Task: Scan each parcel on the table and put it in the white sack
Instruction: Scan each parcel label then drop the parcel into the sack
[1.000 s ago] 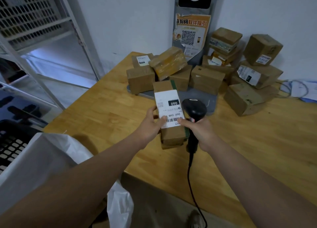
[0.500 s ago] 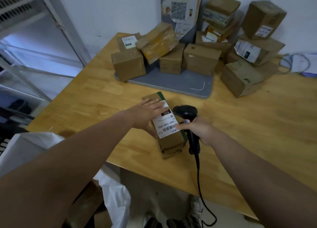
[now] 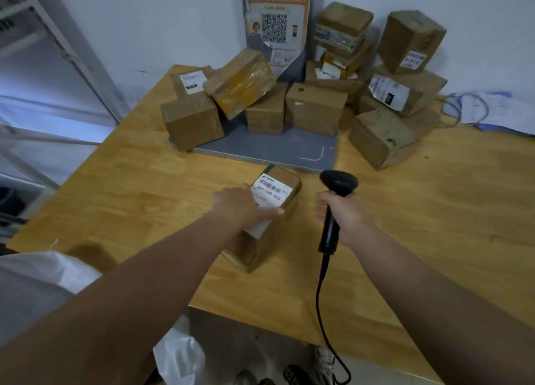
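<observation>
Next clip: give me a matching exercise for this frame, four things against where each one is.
1 scanner
2 labelled parcel
3 white sack
4 grey pad

A under the left hand
B gripped by the right hand
C under boxes at the table's back
D off the table's near left edge

Pairs: 1-B, 2-A, 3-D, 4-C

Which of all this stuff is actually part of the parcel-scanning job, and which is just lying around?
Part of the job: the labelled parcel in front, the black scanner, the piled parcels behind, the white sack.
Just lying about: the QR poster, the papers and cable at right, the metal shelving.
</observation>
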The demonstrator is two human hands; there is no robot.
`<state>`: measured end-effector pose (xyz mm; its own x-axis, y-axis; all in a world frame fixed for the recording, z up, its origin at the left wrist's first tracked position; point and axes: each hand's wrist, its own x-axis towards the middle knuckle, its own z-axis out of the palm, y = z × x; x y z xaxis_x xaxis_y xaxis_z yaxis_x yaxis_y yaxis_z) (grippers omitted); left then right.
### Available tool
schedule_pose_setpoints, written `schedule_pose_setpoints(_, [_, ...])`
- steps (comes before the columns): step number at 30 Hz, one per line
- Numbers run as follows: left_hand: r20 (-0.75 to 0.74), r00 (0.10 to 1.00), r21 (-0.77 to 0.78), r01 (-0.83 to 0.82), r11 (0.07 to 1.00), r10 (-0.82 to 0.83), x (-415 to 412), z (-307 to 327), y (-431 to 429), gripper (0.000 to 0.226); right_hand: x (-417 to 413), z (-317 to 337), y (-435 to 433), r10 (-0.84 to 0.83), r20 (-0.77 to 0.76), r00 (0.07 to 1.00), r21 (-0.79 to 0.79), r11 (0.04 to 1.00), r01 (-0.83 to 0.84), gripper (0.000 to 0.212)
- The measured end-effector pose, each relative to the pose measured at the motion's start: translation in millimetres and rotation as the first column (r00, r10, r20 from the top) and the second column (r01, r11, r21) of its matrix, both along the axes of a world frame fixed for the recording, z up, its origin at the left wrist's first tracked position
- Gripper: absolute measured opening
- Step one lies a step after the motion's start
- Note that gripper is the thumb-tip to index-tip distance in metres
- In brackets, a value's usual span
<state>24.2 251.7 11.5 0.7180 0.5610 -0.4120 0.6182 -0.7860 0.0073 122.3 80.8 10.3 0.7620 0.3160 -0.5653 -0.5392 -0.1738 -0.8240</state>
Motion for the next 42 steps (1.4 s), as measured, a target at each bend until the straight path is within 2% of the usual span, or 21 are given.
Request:
schedule_pose_setpoints(2, [0.048, 0.996, -0.269, -0.065, 0.961, 0.081, 0.6, -7.7, -8.7, 0.081, -11.3, -2.2, 4.1, 0.130, -0.016, 0.991, 0.023, 0.991, -0.130, 0.010])
schedule_pose_setpoints(3, [0.064, 0.988, -0.406, -0.103, 0.908, 0.140, -0.7, -10.6, -13.5, 0.072, -18.6, -4.2, 6.6, 0.170, 0.003, 0.985, 0.024, 0.985, -0.170, 0.014])
schedule_pose_setpoints(5, [0.094, 0.948, -0.639, -0.176, 0.749, 0.303, -6.6, -15.7, -21.2, 0.063, -31.7, -9.6, 10.8, 0.171, 0.056, 0.984, 0.028, 0.985, -0.173, 0.025])
schedule_pose_setpoints(7, [0.081, 0.879, -0.787, -0.233, 0.571, 0.471, -17.4, -24.2, -23.1, 0.060, -37.7, -12.4, 12.2, 0.141, 0.075, 0.987, 0.044, 0.988, -0.145, 0.030])
schedule_pose_setpoints(10, [0.013, 0.785, -0.918, -0.236, 0.318, 0.620, -34.1, -39.0, -21.4, 0.064, -37.5, -14.0, 7.9, 0.152, 0.075, 0.986, 0.035, 0.987, -0.155, 0.026])
schedule_pose_setpoints(12, [-0.004, 0.734, -0.955, -0.203, 0.214, 0.679, -41.8, -44.3, -22.6, 0.062, -39.6, -14.0, 3.5, 0.171, 0.079, 0.982, 0.064, 0.982, -0.176, 0.027])
schedule_pose_setpoints(15, [0.010, 0.658, -0.984, -0.126, 0.123, 0.753, -46.6, -41.4, -24.8, 0.034, -41.4, -11.6, -1.1, 0.192, 0.100, 0.976, 0.121, 0.972, -0.204, 0.027])
schedule_pose_setpoints(18, [0.081, 0.663, -0.981, -0.079, 0.177, 0.744, -46.2, -28.3, -18.1, 0.039, -33.1, -2.3, -1.6, 0.222, 0.157, 0.962, 0.164, 0.955, -0.247, 0.030])
schedule_pose_setpoints(21, [0.140, 0.683, -0.968, -0.059, 0.246, 0.717, -43.6, -10.2, -10.0, 0.073, -23.8, 14.0, 1.8, 0.255, 0.198, 0.946, 0.192, 0.937, -0.292, 0.030])
schedule_pose_setpoints(22, [0.170, 0.678, -0.959, -0.052, 0.278, 0.715, -41.9, -6.2, -7.6, 0.082, -22.0, 21.1, 4.0, 0.253, 0.219, 0.942, 0.179, 0.939, -0.294, 0.027])
schedule_pose_setpoints(26, [0.290, 0.604, -0.928, -0.014, 0.373, 0.743, -33.6, 5.0, -0.3, 0.088, -20.8, 47.5, 11.3, 0.221, 0.342, 0.914, 0.067, 0.964, -0.258, 0.010])
schedule_pose_setpoints(28, [0.341, 0.576, -0.907, -0.007, 0.422, 0.743, -31.8, 5.9, 3.4, 0.098, -25.8, 56.5, 11.3, 0.232, 0.395, 0.889, 0.029, 0.964, -0.265, 0.021])
schedule_pose_setpoints(32, [0.412, 0.523, -0.880, 0.015, 0.475, 0.746, -32.1, 7.2, 6.0, 0.104, -40.2, 61.4, 1.6, 0.302, 0.482, 0.823, -0.072, 0.949, -0.306, 0.037])
schedule_pose_setpoints(38, [0.426, 0.527, -0.863, -0.009, 0.506, 0.735, -31.3, 4.1, 11.5, 0.105, -44.2, 54.1, -8.1, 0.342, 0.457, 0.821, -0.135, 0.939, -0.316, 0.026])
schedule_pose_setpoints(42, [0.423, 0.518, -0.861, -0.026, 0.507, 0.744, -31.1, 1.1, 12.0, 0.108, -43.1, 54.3, -11.9, 0.345, 0.442, 0.828, -0.123, 0.938, -0.325, 0.027])
